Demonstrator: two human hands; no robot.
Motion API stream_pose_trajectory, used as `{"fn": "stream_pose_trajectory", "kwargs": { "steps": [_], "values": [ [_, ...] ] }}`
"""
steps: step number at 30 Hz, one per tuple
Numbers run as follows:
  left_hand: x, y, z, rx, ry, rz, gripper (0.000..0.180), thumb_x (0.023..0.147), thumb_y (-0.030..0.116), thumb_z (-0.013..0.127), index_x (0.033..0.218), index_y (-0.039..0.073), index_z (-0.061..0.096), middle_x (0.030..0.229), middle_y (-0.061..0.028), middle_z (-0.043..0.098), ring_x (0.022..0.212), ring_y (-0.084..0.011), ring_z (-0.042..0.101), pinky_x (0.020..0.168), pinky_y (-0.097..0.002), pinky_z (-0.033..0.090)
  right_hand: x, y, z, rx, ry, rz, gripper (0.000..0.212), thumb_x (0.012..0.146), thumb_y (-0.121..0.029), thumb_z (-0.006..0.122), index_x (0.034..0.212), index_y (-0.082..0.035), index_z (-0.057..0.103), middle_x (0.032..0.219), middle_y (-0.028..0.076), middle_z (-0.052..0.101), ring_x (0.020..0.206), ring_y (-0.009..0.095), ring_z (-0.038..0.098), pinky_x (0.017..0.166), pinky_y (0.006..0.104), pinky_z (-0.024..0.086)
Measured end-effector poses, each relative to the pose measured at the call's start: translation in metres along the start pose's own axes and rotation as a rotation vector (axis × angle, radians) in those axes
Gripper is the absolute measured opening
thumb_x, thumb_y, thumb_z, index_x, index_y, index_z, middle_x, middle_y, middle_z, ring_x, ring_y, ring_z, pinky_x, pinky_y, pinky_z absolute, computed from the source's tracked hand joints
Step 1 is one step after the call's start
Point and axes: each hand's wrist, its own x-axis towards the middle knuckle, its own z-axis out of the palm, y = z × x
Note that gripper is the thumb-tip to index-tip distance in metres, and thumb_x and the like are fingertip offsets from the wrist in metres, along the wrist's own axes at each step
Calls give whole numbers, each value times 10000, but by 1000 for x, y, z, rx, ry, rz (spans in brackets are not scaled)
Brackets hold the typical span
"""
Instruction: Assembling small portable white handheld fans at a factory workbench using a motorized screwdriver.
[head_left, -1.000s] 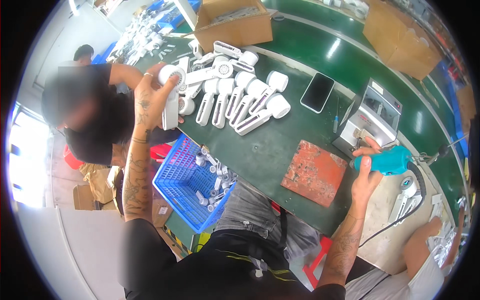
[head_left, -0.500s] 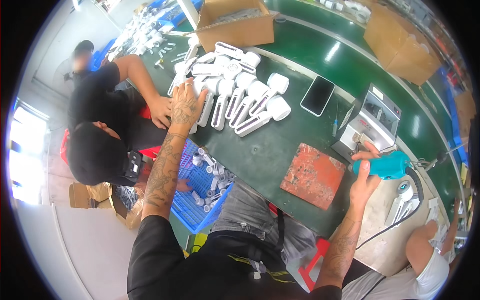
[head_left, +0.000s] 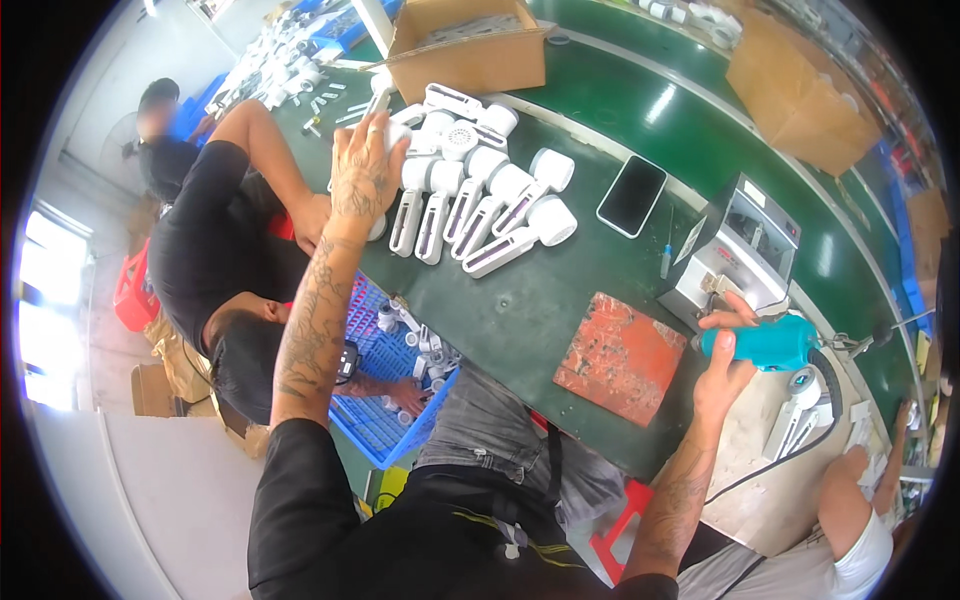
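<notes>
My left hand reaches over the left end of a pile of white handheld units, shaped like shower heads with round heads and slotted handles. Its fingers are stretched out and apart, with a white round part beside the thumb; I see no grip on it. In my right hand is a teal electric screwdriver, held sideways with a black cable hanging from it. The screwdriver is above the bench's right side, near a grey metal machine.
A worn red plate, a phone and a small blue screwdriver lie on the green bench. A co-worker bends at my left, one hand in a blue basket of small parts. Behind the pile stands a cardboard box.
My left hand has moved away from me and slightly left over the pile. The co-worker has leaned lower and reached farther into the basket. My right hand still holds the electric screwdriver.
</notes>
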Motion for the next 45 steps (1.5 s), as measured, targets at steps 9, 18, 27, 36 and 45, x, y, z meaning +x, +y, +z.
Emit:
{"fn": "stream_pose_trajectory", "kwargs": {
  "steps": [9, 18, 27, 36, 45],
  "values": [
    [62, -60, 59, 135, -321, 71, 457, 905, 193, 662, 1350, 100, 616, 1407, -171, 586, 1234, -391, 510, 1081, -464, 412, -2, -2, 0, 6, 20, -18, 602, 985, -560, 578, 1037, 36, 655, 1114, 150, 679, 1094, 245, 598, 950, 394, 439],
    [32, -17, 82, -123, -62, 65, 439, 885, 235, 741, 1275, 70, 624, 1377, -186, 551, 1311, -381, 486, 1129, -489, 386, 1, -2, 4, 12, 29, -27, 581, 987, -548, 583, 1045, 25, 660, 1115, 154, 677, 1088, 236, 596, 922, 398, 455],
    [-11, 197, 6, -863, -247, 194, 449, 905, 237, 747, 1304, 83, 612, 1476, -155, 466, 1340, -379, 458, 1131, -477, 382, -3, -11, 6, 71, 112, 5, 822, 965, -651, 572, 1363, 65, 500, 961, 102, 682, 912, 182, 621, 848, 340, 473],
    [-16, 252, 54, -1135, -90, -82, 431, 920, 178, 714, 1298, 27, 570, 1434, -196, 471, 1339, -398, 444, 1118, -466, 397, -3, -12, 7, 26, 105, 3, 794, 964, -658, 559, 1277, 71, 519, 989, 127, 687, 955, 205, 638, 841, 337, 480],
    [-15, 249, 69, -1128, -201, -67, 346, 953, 186, 688, 1269, 62, 626, 1406, -139, 544, 1275, -347, 531, 1076, -424, 435, 0, -6, 11, 17, 161, 24, 880, 898, -680, 644, 1338, 73, 525, 933, 80, 689, 837, 146, 601, 790, 300, 468]
  ]
}}
